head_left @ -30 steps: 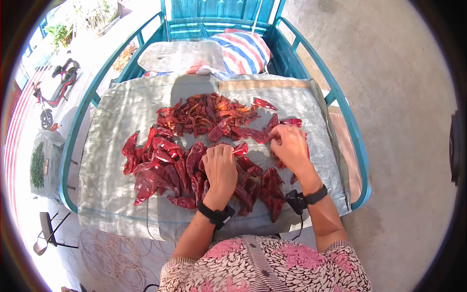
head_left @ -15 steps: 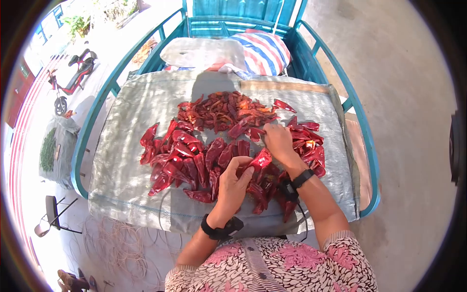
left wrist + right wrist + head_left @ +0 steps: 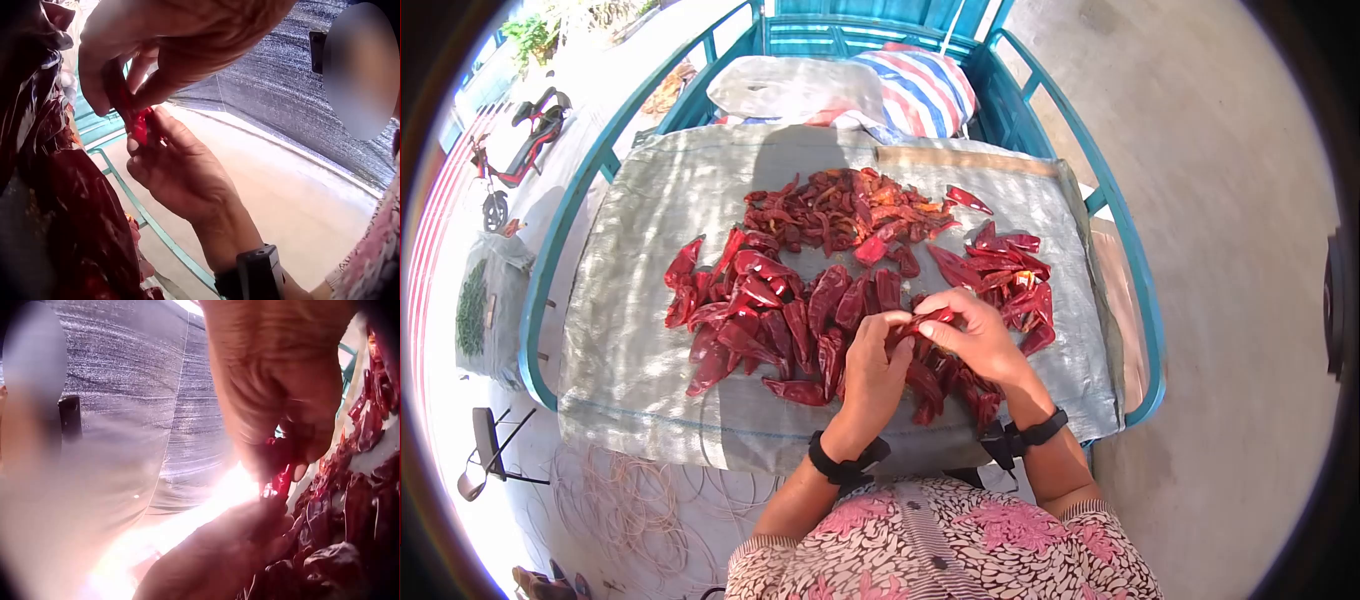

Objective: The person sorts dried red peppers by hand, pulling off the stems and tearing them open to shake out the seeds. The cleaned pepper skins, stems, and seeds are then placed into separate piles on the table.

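Both hands meet over the front heap of dried red peppers (image 3: 745,290). The left hand (image 3: 874,375) pinches one end of a red pepper (image 3: 930,318), and the right hand (image 3: 980,340) pinches its other end. In the left wrist view the pepper (image 3: 142,125) lies between the fingers of the left hand (image 3: 181,31) above and the right hand (image 3: 187,178) below. The right wrist view shows part of the pepper (image 3: 281,481) under the curled fingers of the right hand (image 3: 281,369); the left hand (image 3: 206,556) is below it.
A heap of smaller, orange-red peppers (image 3: 840,208) lies farther back on the grey sheet (image 3: 670,180). More peppers (image 3: 1000,275) lie at the right. Turquoise rails (image 3: 1125,250) flank the cart bed, with a striped sack (image 3: 920,95) and a pale sack (image 3: 790,90) behind.
The right hand has come back from the peppers farther off to meet the left hand, and both now hold one pepper. A bright red pepper piece now lies at the small heap's front edge.
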A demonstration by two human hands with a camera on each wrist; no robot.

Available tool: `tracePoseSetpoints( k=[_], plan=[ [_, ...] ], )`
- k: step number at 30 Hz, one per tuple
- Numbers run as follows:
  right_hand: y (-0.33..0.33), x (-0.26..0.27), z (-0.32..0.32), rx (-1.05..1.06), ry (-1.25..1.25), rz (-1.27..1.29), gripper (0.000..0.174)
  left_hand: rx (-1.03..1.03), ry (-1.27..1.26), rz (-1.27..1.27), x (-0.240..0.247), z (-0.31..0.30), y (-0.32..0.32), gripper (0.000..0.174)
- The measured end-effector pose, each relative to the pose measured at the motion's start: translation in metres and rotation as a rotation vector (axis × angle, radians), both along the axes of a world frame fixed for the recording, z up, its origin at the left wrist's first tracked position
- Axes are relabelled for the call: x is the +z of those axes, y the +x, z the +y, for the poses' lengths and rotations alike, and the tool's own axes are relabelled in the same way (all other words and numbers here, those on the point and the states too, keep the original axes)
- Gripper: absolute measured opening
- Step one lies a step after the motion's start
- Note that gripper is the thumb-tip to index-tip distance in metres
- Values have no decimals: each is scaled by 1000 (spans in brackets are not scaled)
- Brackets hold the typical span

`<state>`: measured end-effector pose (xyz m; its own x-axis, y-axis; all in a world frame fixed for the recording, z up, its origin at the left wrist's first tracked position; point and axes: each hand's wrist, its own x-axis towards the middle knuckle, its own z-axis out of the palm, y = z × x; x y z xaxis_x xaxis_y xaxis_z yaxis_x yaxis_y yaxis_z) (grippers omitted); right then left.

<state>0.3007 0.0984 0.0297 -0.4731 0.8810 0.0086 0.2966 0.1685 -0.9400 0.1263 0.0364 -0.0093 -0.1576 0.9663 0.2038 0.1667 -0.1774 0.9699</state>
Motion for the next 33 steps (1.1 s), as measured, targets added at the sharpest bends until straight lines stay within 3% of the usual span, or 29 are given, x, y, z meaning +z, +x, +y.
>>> tracePoseSetpoints(
  k=[2,4,5,7,9,13,14,17,18,22,23,25,28,30,33],
  plan=[
    [13,7,6,-124,140,-96,26,14,-98,-82,2,-2,4,33],
    [24,3,18,-326,305,-143,30,28,-53,29,-5,-2,5,33],
    [26,4,21,-448,681,-453,37,37,-27,86,-8,-2,5,33],
    [28,-1,26,-395,807,-606,40,36,-70,64,-5,-2,6,33],
    [21,-6,27,-210,362,-576,41,37,-98,41,-5,-3,8,32],
    [1,-45,40,-91,537,-703,36,10,-108,29,-3,-9,13,30],
    [-4,-56,44,-107,567,-701,27,-2,-109,36,-1,-12,13,29],
    [-3,-52,49,-38,340,-586,24,-40,-151,108,-3,-21,15,28],
    [1,-43,44,-65,344,-447,16,-46,-153,185,0,-23,15,27],
    [29,-13,43,-223,384,-242,11,-12,-58,498,-1,-24,25,28],
    [36,-16,45,-347,449,-197,12,0,-48,539,1,-24,28,28],
    [50,-13,43,-539,614,-293,20,7,-67,581,1,-23,31,29],
    [60,-30,27,-374,540,-382,27,47,-130,582,-8,-19,36,30],
    [53,-47,11,-249,632,-534,28,141,-135,586,-11,-14,44,30],
    [41,-61,3,-190,699,-673,26,212,-117,844,-3,-4,52,29]
  ],
)
